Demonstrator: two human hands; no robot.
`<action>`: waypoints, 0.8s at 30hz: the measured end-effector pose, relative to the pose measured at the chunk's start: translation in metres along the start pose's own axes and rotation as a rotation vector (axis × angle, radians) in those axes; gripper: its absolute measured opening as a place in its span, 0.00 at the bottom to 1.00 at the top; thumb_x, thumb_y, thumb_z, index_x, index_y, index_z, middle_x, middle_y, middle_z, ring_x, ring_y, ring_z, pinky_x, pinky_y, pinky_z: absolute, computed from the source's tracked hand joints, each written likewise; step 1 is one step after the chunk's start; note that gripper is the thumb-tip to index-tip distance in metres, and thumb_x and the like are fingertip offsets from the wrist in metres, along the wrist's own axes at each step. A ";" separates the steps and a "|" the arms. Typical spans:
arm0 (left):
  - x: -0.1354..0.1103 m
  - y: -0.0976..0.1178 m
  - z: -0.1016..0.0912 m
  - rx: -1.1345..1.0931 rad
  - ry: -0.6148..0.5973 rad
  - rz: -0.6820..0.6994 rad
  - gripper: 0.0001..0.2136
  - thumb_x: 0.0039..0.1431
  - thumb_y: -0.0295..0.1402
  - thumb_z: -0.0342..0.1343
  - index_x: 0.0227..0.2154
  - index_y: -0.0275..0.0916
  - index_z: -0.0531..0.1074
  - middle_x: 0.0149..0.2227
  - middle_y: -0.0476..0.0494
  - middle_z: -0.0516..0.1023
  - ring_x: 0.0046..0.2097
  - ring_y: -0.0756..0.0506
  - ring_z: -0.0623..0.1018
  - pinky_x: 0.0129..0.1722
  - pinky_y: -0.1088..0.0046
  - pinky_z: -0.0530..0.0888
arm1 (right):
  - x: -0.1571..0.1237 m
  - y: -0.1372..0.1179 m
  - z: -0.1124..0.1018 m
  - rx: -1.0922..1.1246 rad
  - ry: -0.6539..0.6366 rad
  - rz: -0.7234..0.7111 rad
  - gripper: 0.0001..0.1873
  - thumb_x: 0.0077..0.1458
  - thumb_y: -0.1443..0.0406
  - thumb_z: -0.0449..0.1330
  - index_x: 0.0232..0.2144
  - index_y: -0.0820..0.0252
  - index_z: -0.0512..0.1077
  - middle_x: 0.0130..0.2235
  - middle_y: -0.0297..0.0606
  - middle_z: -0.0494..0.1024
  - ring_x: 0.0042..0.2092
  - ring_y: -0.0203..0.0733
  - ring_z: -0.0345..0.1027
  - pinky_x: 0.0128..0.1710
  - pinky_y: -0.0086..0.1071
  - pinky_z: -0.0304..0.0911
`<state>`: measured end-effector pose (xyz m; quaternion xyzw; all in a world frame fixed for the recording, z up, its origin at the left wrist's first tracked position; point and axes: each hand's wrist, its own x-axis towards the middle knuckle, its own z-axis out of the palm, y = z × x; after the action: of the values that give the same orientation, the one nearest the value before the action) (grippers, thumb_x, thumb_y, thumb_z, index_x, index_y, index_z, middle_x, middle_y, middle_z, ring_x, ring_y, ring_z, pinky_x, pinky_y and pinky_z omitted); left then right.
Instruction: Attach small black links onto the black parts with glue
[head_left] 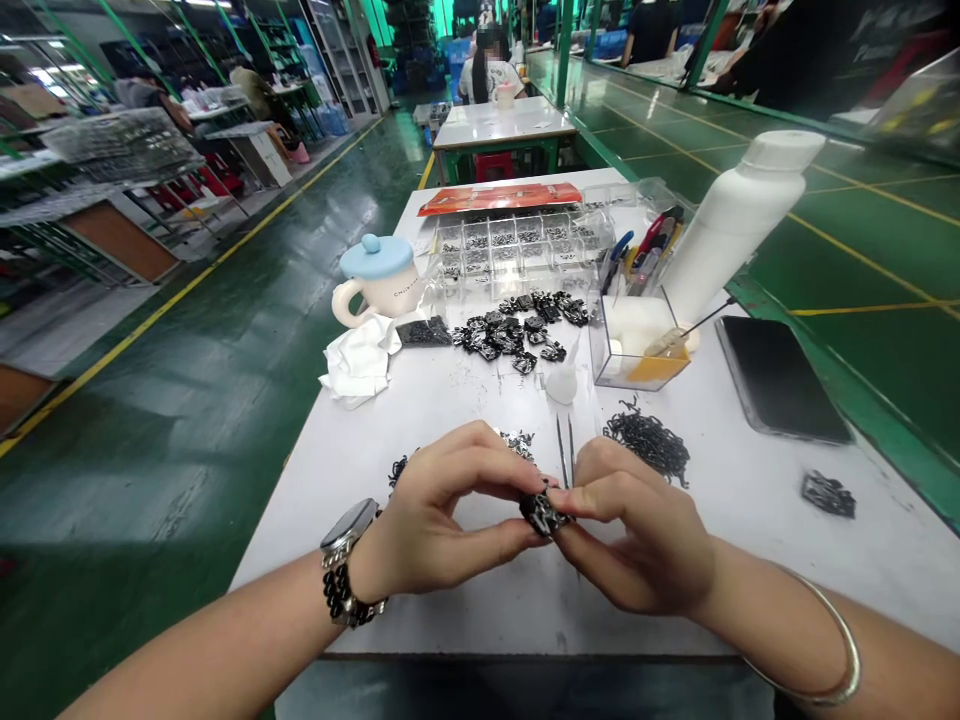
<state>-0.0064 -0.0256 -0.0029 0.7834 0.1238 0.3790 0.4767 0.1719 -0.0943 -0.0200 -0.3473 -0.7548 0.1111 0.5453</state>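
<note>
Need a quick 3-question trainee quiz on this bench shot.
1. True or false: the metal bangle is on the left arm.
2. What do the left hand and right hand pinch between their fingers? A) a white cloth B) small black parts
3. Fill the gap: the blue lid sits on a white ___.

Key: 1 False; 2 B; 3 mug

Likely a factory floor (pixel 187 440) with rows of workbenches (pixel 502 125)
</note>
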 end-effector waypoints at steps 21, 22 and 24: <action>0.005 0.014 -0.010 0.386 -0.143 0.280 0.12 0.49 0.20 0.59 0.38 0.32 0.72 0.32 0.37 0.75 0.32 0.46 0.78 0.32 0.74 0.79 | 0.000 -0.007 0.001 0.066 0.049 0.088 0.16 0.48 0.76 0.60 0.41 0.62 0.66 0.28 0.35 0.68 0.28 0.35 0.62 0.26 0.31 0.61; 0.006 0.014 -0.011 0.377 -0.147 0.273 0.12 0.49 0.20 0.59 0.38 0.32 0.72 0.32 0.37 0.75 0.32 0.46 0.78 0.32 0.75 0.79 | -0.001 -0.007 0.002 0.091 0.063 0.128 0.18 0.48 0.76 0.60 0.42 0.61 0.64 0.29 0.34 0.67 0.28 0.35 0.62 0.27 0.31 0.62; 0.007 0.014 -0.012 0.339 -0.153 0.258 0.11 0.50 0.21 0.59 0.38 0.32 0.72 0.32 0.39 0.74 0.30 0.48 0.77 0.30 0.76 0.78 | -0.003 -0.005 0.002 0.124 0.067 0.205 0.21 0.48 0.75 0.60 0.44 0.59 0.61 0.30 0.33 0.66 0.29 0.34 0.64 0.29 0.31 0.63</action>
<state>-0.0124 -0.0212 0.0147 0.8882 0.0479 0.3501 0.2939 0.1684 -0.0995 -0.0209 -0.3917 -0.6883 0.2010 0.5765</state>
